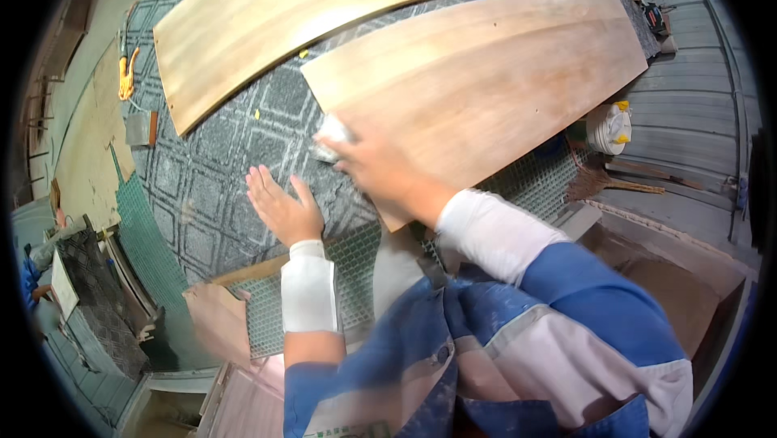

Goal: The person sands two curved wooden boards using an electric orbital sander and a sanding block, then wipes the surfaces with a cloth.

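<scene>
My right hand [384,167], smeared by motion, is closed on a white crumpled wad [332,137], whose material I cannot make out. It is at the left end of the nearer wooden board [477,74], a pale panel lying flat. My left hand [285,205] is open and holds nothing, its fingers spread above the grey diamond-patterned cloth [218,219]. Beyond the nearer board lies a second, longer wooden board [267,25], with a strip of cloth showing between the two.
Left on the cloth lie an orange-handled tool [125,78] and a grey blade-like piece with a brown edge [142,128]. At right are a white bucket [609,129], a straw broom [603,183] and small tools [654,17]. Another person's blue sleeve [28,276] shows far left.
</scene>
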Demonstrator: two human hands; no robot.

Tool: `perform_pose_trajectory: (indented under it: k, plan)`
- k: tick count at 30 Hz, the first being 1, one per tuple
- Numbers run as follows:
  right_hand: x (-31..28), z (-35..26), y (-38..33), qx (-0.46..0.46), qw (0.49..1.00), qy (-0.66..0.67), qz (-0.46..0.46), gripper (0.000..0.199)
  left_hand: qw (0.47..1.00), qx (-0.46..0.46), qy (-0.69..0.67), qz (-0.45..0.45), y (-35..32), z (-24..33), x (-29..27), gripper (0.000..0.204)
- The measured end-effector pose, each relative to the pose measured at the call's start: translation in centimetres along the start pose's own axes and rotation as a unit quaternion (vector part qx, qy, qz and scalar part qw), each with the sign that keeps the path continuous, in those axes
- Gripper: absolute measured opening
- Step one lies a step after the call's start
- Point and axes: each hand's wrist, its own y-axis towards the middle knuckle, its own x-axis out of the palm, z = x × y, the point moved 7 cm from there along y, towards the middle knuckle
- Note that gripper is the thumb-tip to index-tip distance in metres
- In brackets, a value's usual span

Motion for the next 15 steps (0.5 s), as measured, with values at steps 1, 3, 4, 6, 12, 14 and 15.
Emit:
perform_pose_trajectory:
  k: [1, 3, 4, 6, 12, 14, 15]
  plan:
    - [-2.4, 2.0, -1.1, 0.040, 0.999, -0.016, 0.007, 0.047, 1.000, -0.008, -0.001, -0.004, 0.0, -0.1, -0.1, 0.061]
    - [-6.3, 8.2, -2.6, 0.252, 0.899, 0.345, 0.092, 0.043, 1.000, -0.020, 0.017, 0.008, -0.1, -0.3, 0.0, 0.060]
    - [-7.6, 8.1, -3.1, 0.237, 0.943, 0.211, 0.103, 0.044, 0.999, -0.020, 0.025, 0.010, -0.2, 0.0, 0.1, 0.060]
    - [-9.3, 7.1, -3.9, 0.190, 0.972, -0.057, 0.122, 0.044, 0.999, -0.018, 0.030, 0.009, 0.0, 0.3, -0.3, 0.060]
    - [1.5, -2.3, -6.1, -0.034, 0.999, -0.025, -0.034, 0.048, 0.999, -0.007, 0.035, 0.004, 0.0, 0.0, 0.2, 0.061]
    - [-3.2, 3.8, -7.2, 0.109, 0.994, -0.006, -0.021, 0.044, 0.999, -0.006, 0.031, 0.015, 0.1, 0.2, 0.3, 0.060]
    - [-5.8, 7.2, -8.0, -0.037, 0.982, -0.184, 0.022, 0.044, 0.999, -0.008, 0.032, 0.015, 0.0, 0.2, 0.2, 0.060]
